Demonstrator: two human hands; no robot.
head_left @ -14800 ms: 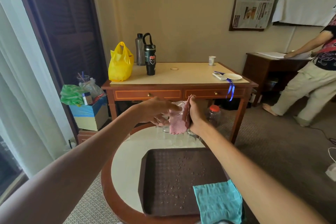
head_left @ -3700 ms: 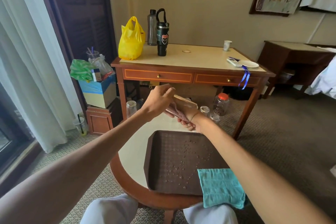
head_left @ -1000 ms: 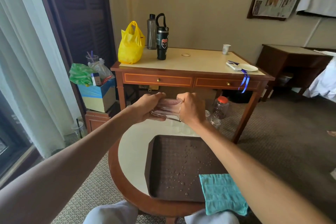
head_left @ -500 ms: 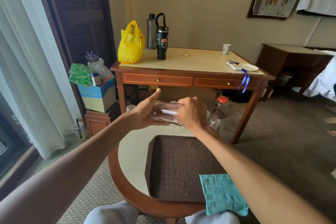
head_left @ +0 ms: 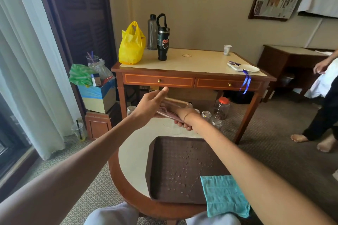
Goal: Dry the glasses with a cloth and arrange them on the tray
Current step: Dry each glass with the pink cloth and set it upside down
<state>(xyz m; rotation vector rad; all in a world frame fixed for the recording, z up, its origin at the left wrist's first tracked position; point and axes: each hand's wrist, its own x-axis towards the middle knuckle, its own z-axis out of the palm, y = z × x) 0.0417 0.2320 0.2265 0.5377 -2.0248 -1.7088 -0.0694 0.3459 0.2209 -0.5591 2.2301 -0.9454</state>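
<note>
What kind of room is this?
Probably a hotel room, or maybe a bedroom at home: there is a wooden desk with drawers, long curtains, and carpet on the floor.

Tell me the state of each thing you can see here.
Left hand: holds the glass, thumb up.
Right hand: grips the pink cloth.
Glass: sideways in the air, between the hands.
Pink cloth: bunched against the glass.
Tray: wet with droplets, no glasses on it.
Teal cloth: lying over the tray's near right corner.
Other glasses: standing on the table beyond the tray.
Desk drawers: closed.
</note>
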